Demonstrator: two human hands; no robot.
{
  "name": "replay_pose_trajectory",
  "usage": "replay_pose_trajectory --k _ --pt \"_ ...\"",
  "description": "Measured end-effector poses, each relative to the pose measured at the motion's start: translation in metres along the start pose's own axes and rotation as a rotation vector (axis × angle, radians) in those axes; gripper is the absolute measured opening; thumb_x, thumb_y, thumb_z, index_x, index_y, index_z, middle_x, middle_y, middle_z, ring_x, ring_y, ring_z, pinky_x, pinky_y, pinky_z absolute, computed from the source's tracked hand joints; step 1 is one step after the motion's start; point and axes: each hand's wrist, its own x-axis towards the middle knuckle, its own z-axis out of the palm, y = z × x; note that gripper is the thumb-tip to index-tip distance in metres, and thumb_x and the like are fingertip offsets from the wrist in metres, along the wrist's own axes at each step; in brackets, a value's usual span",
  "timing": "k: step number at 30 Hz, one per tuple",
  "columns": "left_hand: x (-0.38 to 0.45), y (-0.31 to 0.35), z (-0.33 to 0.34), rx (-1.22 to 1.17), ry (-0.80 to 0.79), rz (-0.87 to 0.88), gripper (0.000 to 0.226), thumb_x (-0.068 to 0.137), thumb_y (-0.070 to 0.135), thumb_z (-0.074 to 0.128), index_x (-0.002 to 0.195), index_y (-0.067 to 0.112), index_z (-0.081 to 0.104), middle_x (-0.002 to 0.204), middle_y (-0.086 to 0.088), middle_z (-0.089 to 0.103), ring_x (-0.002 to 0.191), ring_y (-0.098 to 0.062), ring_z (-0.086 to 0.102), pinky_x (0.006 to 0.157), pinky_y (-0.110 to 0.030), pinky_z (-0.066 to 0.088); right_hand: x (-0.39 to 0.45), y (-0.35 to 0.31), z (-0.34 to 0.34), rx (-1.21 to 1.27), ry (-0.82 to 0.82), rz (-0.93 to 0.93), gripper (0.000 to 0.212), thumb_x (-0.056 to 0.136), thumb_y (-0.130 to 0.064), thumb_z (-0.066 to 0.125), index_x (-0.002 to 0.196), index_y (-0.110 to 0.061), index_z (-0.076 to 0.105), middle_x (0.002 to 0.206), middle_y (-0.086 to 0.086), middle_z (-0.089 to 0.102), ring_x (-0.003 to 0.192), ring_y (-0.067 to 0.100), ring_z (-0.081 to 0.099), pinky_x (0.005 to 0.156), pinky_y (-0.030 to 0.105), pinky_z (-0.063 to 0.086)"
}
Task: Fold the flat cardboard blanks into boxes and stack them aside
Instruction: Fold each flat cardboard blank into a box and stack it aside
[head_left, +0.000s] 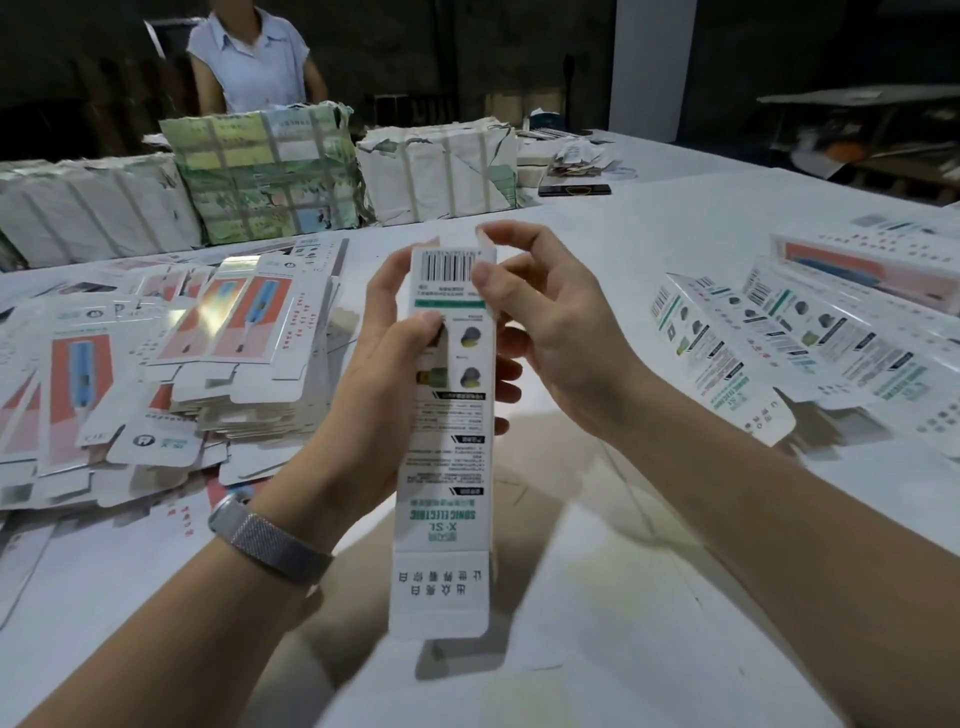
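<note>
A long white box (444, 467) with a barcode and green print stands upright in front of me, above the white table (649, 597). My left hand (374, 374) grips its left side, thumb on the printed face. My right hand (540, 322) pinches the top end near the barcode, thumb on the face and fingers curled over the top flap. A heap of flat blanks (171, 358) with red and blue pictures lies to the left. Several folded boxes (810, 332) lie side by side at the right.
Paper-wrapped, taped bundles (265, 171) stand in a row along the far left of the table. A person in a light shirt (249, 57) stands behind them. A dark phone (574, 189) and paper scraps lie further back.
</note>
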Motion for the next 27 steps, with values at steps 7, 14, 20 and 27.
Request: replay_pose_trajectory --k 7,14,20,27 --pt "0.002 -0.004 0.004 -0.088 0.017 -0.001 0.047 0.091 0.017 0.041 0.136 0.026 0.031 0.093 -0.016 0.072 0.077 -0.038 0.070 0.065 -0.043 0.059 -0.001 0.002 0.000 0.008 -0.072 0.004 0.016 0.097 -0.031 0.050 0.097 -0.018 0.061 0.080 0.010 0.063 0.069 0.033 0.052 0.046 0.033 0.035" --pt "0.002 -0.003 0.006 -0.072 0.044 -0.038 0.040 0.100 0.016 0.038 0.138 0.020 0.031 0.093 -0.017 0.072 0.076 -0.040 0.071 0.061 -0.043 0.059 0.003 0.005 -0.006 -0.005 -0.025 -0.045 0.010 0.090 -0.021 0.056 0.095 -0.014 0.061 0.089 0.002 0.069 0.082 0.020 0.067 0.077 0.037 0.055" --pt "0.002 -0.008 0.006 0.004 0.034 -0.014 0.039 0.104 0.023 0.036 0.141 0.031 0.025 0.097 -0.011 0.074 0.083 -0.037 0.073 0.065 -0.045 0.060 0.004 0.002 -0.010 0.014 -0.012 -0.089 0.032 0.089 -0.011 0.060 0.116 -0.027 0.057 0.100 0.008 0.061 0.093 0.031 0.069 0.083 0.046 0.058" --pt "0.000 -0.007 0.001 0.079 -0.042 -0.057 0.056 0.103 0.031 0.041 0.149 0.050 0.014 0.097 -0.011 0.075 0.084 -0.037 0.074 0.065 -0.042 0.060 0.004 -0.007 -0.011 0.049 -0.024 0.041 0.026 0.096 -0.024 0.058 0.071 -0.018 0.052 0.077 0.001 0.067 0.082 0.023 0.065 0.078 0.042 0.051"
